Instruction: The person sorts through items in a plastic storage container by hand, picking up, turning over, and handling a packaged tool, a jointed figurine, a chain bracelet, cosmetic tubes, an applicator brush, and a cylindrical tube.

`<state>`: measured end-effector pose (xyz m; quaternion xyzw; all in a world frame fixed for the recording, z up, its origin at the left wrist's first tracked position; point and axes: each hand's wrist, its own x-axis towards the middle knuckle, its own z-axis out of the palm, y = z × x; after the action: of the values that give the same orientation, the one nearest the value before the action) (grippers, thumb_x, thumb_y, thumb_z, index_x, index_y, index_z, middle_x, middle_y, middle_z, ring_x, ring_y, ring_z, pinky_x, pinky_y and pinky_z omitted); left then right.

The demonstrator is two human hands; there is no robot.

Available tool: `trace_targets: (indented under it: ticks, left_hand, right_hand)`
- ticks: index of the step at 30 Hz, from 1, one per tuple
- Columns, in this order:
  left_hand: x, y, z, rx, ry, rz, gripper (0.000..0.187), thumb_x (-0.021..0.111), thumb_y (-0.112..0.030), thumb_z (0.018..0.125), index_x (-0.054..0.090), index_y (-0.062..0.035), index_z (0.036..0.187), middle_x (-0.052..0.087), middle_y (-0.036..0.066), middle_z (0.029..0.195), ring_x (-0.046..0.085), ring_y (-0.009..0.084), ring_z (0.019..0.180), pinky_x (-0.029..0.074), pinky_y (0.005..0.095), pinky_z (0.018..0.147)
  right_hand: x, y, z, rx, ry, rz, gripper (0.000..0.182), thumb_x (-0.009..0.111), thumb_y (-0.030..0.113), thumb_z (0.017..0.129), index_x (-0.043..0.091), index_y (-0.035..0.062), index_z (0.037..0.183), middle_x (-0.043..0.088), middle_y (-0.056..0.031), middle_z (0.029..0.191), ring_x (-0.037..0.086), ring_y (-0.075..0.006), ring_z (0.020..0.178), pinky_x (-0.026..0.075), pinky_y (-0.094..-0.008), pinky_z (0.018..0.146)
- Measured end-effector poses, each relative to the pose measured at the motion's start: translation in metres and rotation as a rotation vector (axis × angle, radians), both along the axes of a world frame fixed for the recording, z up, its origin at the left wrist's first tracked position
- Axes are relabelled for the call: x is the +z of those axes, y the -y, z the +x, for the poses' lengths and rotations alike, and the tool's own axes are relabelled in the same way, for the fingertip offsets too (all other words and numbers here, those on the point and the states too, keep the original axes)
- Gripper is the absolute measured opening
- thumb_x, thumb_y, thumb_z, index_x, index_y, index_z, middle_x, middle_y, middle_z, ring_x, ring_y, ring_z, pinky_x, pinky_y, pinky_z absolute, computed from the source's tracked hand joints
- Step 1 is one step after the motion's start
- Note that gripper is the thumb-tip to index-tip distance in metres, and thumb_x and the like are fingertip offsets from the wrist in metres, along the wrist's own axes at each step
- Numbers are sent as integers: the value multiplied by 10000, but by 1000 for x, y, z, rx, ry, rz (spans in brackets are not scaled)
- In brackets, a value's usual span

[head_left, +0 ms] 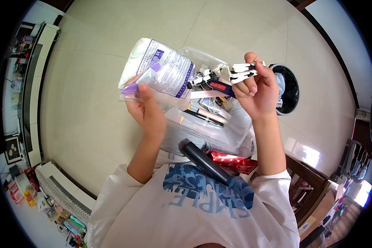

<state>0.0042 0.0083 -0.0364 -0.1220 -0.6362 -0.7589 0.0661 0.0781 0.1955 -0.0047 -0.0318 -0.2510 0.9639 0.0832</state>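
Observation:
My left hand (pixel 146 108) is closed on a clear plastic bag (pixel 165 68) with white, soft-looking contents and a label of purple print; a purple strip shows near my thumb. Some of those fingers are hidden behind the bag. Raised on the other side, my right hand (pixel 258 89) pinches a black-and-white jointed toy figure (pixel 242 72), which reaches left over a clear plastic box (pixel 235 144). Just below the figure is a dark blue strip with a red patch (pixel 218 86). Inside the box lie a pink tube (pixel 212 116), a black pen (pixel 203 118) and a white cable (pixel 211 105).
A black-lined trash bin (pixel 292 93) stands to the right on the tiled floor (pixel 186 25). Close to my body are a black cylinder (pixel 204 162) and a shiny red package (pixel 235 162). A long cabinet (pixel 35 87) runs along the left, with a wooden piece of furniture (pixel 308 194) at lower right.

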Motion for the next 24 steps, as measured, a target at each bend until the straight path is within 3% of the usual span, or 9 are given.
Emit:
trace_targets:
  ticks: [5, 9, 15, 17, 21, 22, 24]
  left_hand:
    - [1, 0, 1, 2, 92, -27, 265, 436, -204, 839, 427, -7, 1015, 475, 54, 946, 442, 84, 825, 363, 207, 697]
    - [6, -4, 1, -36, -2, -44, 278, 451, -200, 831, 424, -2, 1024, 475, 58, 965, 439, 91, 853, 355, 220, 727]
    - [5, -5, 4, -41, 50, 50, 287, 453, -200, 829, 419, -2, 1034, 475, 59, 972, 437, 96, 884, 351, 224, 751]
    - [6, -4, 4, -50, 66, 64, 289, 453, -198, 829, 416, -3, 1040, 474, 61, 977, 438, 98, 889, 352, 225, 755]
    - [4, -4, 3, -35, 79, 113, 290, 450, -187, 829, 401, -9, 1053, 471, 75, 1005, 453, 119, 910, 364, 239, 770]
    - [2, -3, 3, -5, 89, 136, 290, 448, -183, 829, 396, -11, 1057, 470, 81, 1016, 457, 129, 919, 367, 247, 777]
    - [0, 0, 4, -12, 120, 177, 286, 444, -179, 830, 393, -12, 1057, 468, 87, 1022, 458, 138, 930, 369, 256, 785]
  right_hand:
    - [-4, -6, 3, 30, -111, -79, 110, 334, 188, 823, 353, 80, 826, 303, 10, 405, 240, -76, 363, 189, -210, 370]
    - [-5, -8, 5, 19, -179, -149, 96, 335, 188, 814, 357, 94, 807, 320, 9, 415, 232, -81, 366, 183, -216, 382]
    - [-5, -10, 10, 63, -262, -174, 113, 401, 195, 755, 348, 109, 705, 369, 12, 453, 304, -80, 407, 241, -196, 402]
    - [-2, -5, 9, -34, -226, -126, 121, 410, 198, 754, 345, 111, 701, 362, 22, 495, 331, -81, 449, 241, -186, 396]
    - [1, -8, 11, 87, -185, -220, 147, 383, 167, 776, 319, 78, 679, 330, -16, 595, 362, -116, 490, 355, -199, 397]
    - [-1, -8, 11, 131, -223, -281, 135, 366, 160, 794, 366, 41, 730, 421, -55, 697, 406, -135, 530, 400, -196, 413]
    - [-4, -8, 13, 81, -182, -253, 140, 358, 164, 802, 398, 29, 809, 452, -77, 779, 427, -143, 549, 400, -191, 410]
